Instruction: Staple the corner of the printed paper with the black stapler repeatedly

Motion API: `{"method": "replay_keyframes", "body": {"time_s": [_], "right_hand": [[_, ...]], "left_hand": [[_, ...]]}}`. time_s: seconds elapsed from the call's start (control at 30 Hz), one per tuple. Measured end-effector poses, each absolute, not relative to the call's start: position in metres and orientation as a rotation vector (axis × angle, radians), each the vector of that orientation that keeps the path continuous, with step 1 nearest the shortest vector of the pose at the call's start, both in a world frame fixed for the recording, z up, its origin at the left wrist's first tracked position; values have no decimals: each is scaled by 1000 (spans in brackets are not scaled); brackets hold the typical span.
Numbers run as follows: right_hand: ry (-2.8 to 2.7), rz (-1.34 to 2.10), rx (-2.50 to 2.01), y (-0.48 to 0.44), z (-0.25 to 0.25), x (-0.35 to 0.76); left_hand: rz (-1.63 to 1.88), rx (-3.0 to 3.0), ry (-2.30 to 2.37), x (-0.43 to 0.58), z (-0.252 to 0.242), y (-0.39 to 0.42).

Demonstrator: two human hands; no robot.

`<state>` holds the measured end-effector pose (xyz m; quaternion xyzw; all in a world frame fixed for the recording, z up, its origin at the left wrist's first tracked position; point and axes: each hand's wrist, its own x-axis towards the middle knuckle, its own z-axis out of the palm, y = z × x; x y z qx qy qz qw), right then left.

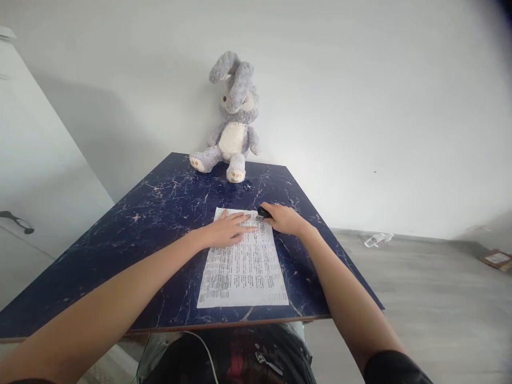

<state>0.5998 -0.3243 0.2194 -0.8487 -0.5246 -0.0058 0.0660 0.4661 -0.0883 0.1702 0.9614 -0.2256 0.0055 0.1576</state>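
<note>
A printed sheet of paper (248,272) lies on the dark blue marbled table (160,213), close to its front edge. My left hand (227,230) rests flat on the upper part of the sheet, fingers spread and pointing right. At the sheet's top right corner, my right hand (285,218) is closed around a black stapler (263,212). The stapler's front end sits over the paper's corner; whether its jaws press together I cannot tell. Much of the stapler is hidden by the fingers.
A grey plush rabbit (234,133) sits at the table's far end against the white wall (360,106). On the left stands a white cabinet (40,133) with a dark handle. A white package (378,239) and a brownish box (497,259) lie on the floor at right.
</note>
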Motion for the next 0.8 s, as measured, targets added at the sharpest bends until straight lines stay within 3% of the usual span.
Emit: {"method": "replay_keyframes", "body": {"time_s": [0.23, 0.4, 0.5, 0.63, 0.8], "right_hand": [[-1027, -252, -2810, -344, 234, 619], [-865, -152, -2436, -304, 224, 581], [-1000, -107, -2466, -270, 210, 551], [-1119, -162, -2522, -261, 202, 533], [-958, -154, -2538, -327, 199, 554]], "left_hand": [[102, 2709, -639, 466, 171, -91], [744, 2464, -225, 467, 192, -79], [981, 2361, -30, 465, 197, -66], [952, 2334, -36, 468, 189, -58], [849, 2325, -156, 475, 177, -67]]}}
